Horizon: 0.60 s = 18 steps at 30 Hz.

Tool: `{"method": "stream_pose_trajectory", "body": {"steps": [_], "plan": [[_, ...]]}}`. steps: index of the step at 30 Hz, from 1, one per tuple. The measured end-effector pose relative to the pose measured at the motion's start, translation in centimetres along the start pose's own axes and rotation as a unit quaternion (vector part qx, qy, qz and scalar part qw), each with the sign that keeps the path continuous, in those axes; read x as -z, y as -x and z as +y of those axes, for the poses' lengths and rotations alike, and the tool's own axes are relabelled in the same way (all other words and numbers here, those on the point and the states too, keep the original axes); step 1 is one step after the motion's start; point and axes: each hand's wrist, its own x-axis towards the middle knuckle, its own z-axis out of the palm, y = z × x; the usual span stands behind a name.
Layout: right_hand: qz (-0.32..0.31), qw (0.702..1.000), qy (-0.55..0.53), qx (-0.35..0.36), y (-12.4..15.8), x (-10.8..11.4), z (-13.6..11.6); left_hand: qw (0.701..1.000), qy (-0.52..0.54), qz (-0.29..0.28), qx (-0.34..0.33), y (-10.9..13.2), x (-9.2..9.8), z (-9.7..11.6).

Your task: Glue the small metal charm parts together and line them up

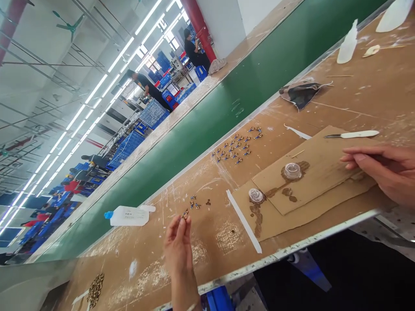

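Observation:
My left hand point(179, 246) is closed in a pinch, with a tiny blue-and-gold figure point(185, 213) at its fingertips. Just past it on the brown table lie several like figures point(195, 204) and a few small dark bits point(208, 202). My right hand point(391, 170) hovers over the right end of the cardboard point(317, 172), thumb and fingers pressed together; whatever they may hold is too small to make out. A white-handled knife point(359, 134) rests on the cardboard near that hand. A small clear cup point(292, 171) stands on a wet brown stain, and a round whitish lid-like piece point(256, 195) lies nearby.
Rows of finished-looking small figures point(238, 144) lie farther back. A white bottle with blue cap point(129, 215) lies on its side at the left; a pile of small brown pieces point(96, 290) is beyond. A dark rag point(301, 94) and squeeze bottle point(348, 45) lie right. A green belt point(207, 129) runs behind.

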Motion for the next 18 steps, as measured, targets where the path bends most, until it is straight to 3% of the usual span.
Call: {"method": "stream_pose_trajectory", "body": {"steps": [4,7,10,18], "plan": [[-0.006,0.999,0.001,-0.040,0.0,0.2,-1.8,0.993,0.109,0.004,0.055,6.5,-1.8,-0.2],[-0.009,0.999,-0.028,-0.035,-0.1,0.1,-1.5,0.980,0.174,-0.015,0.095,9.7,-3.1,-0.3],[-0.018,0.998,-0.051,-0.037,-0.1,0.2,-1.1,0.966,0.230,-0.033,0.112,11.3,-3.9,-0.5],[-0.023,0.998,-0.054,-0.031,-0.1,0.6,-1.0,0.959,0.233,-0.063,0.146,12.6,-5.1,-0.6]]}}
